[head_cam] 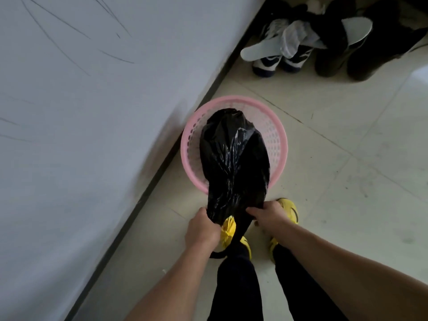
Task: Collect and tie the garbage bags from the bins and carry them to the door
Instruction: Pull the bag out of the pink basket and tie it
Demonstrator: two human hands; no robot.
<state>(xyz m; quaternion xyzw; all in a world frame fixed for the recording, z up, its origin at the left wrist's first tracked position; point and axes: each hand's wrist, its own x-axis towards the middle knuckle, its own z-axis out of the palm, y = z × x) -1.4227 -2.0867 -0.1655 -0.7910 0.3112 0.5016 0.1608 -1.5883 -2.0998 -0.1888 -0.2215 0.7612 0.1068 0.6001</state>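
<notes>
From where I stood, the person bent over the pink bin (185, 144) at the middle of the frame. The black garbage bag (234, 158) was drawn up out of it, its body over the bin's mouth and its neck pulled toward the bottom of the frame. The left hand (203, 228) had its fingers clenched on one side of the bag's neck and the right hand (266, 214) gripped the other side. I took this for gathering the mouth before tying. It seemed best to bring the two fists together, twist the slack tight, and knot it before swinging the bag past the rim. The wall (92, 135) and its dark skirting (148, 188) ran just beside the bin on the left. A heap of shoes (289, 49) sat at the upper right, and the person's own yellow shoes (289, 209) stood just below the bin. The open tiled floor (347, 158) on the right looked the freest way out.
</notes>
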